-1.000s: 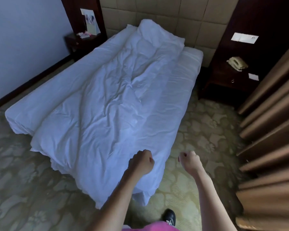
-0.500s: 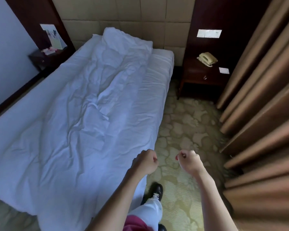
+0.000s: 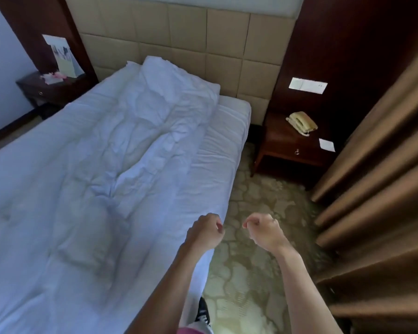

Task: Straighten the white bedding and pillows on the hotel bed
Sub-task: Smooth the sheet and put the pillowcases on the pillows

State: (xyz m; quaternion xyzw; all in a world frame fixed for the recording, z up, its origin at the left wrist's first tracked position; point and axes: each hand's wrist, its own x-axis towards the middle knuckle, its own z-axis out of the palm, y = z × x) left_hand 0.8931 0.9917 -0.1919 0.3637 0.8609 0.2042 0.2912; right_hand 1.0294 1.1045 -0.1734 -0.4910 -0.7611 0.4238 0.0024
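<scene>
Two hands: both in the head view, raised side by side above the right edge of the bed, apart from each other and touching nothing.
Left hand: grip closed, fingers curled into a loose fist that holds nothing; it hangs over the near right edge of the mattress.
Right hand: grip closed as well, fingers curled in, empty; it hangs over the patterned carpet just beside the bed.
White duvet: lies rumpled along the bed, creased down its middle (deepest folds near the centre), its right edge stopping short of the mattress edge so a strip of sheet shows.
Pillow: at the head of the bed against the padded beige headboard, under or bunched with the top of the duvet; which one I cannot tell.
Right nightstand: dark wood, carrying a beige telephone and a white card near its right side.
Left nightstand: carries an upright printed card and small pinkish items, too blurred to name.
Curtain: brown folds along the right.
Shoe: dark, on the carpet beside the bed, below the left forearm.
</scene>
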